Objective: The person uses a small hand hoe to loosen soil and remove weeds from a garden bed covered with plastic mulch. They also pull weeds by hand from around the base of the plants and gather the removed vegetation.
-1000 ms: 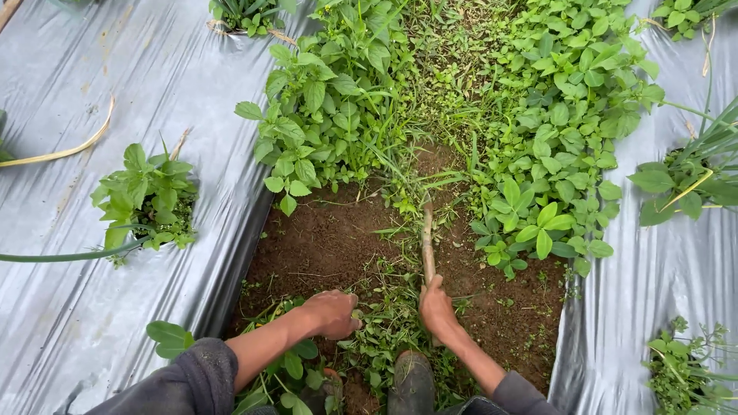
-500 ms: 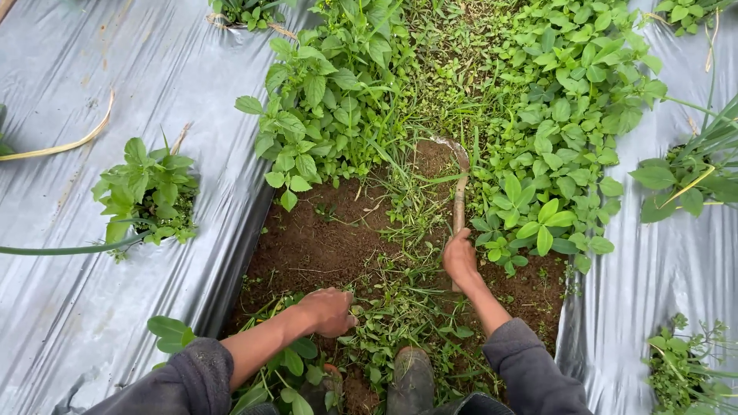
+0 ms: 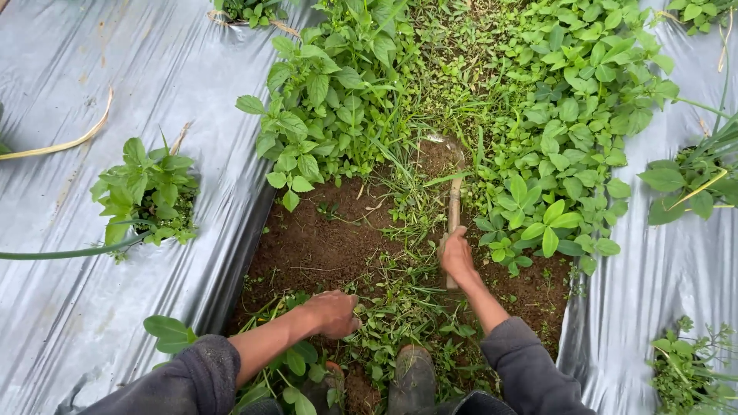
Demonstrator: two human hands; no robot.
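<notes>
My right hand [image 3: 458, 256] grips the wooden handle of a small hoe [image 3: 453, 201] that points away from me, its blade down among the weeds at the far edge of the bare brown soil [image 3: 315, 242]. My left hand [image 3: 332, 313] is closed over a clump of cut weeds [image 3: 392, 303] lying on the ground close to me. Thick green weeds [image 3: 553, 131] fill the furrow ahead and on the right. The toe of my boot [image 3: 413, 379] shows at the bottom between my arms.
Silver plastic mulch [image 3: 61, 307] covers the raised beds on the left and on the right [image 3: 661, 292]. Small leafy plants [image 3: 150, 192] grow through holes in it. A green stalk [image 3: 61, 252] lies across the left sheet.
My right hand has pushed the hoe forward from near my feet and its blade now sits lower in the weeds. The left hand has stayed on the cut weeds.
</notes>
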